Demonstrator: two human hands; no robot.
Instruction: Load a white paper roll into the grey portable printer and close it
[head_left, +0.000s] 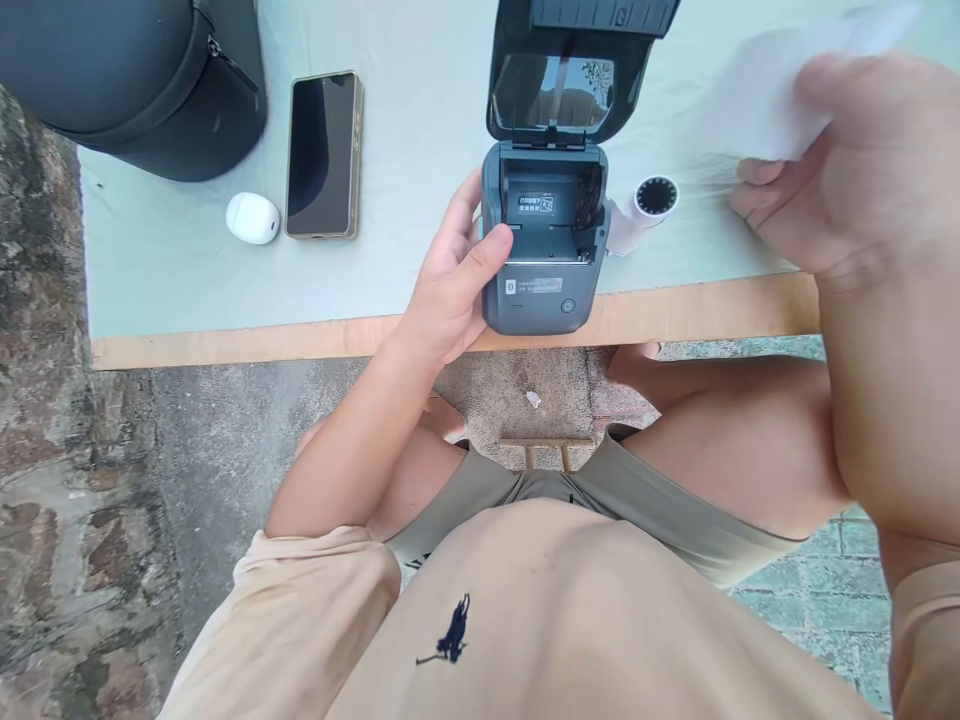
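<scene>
My left hand grips the left side of a dark blue-grey label printer at the table's front edge, thumb over its rim. The printer's lid stands raised, and the bay inside shows no roll. In my right hand, off to the right above the table, is a piece of white paper, blurred by motion and pinched between thumb and fingers. Just right of the printer a small white paper roll with a dark core sits on the cloth, a torn scrap beside it.
A smartphone lies on the pale green tablecloth, left of the printer. Beside it are a white earbud case and a large black zippered case. The table's wooden edge runs in front of my legs.
</scene>
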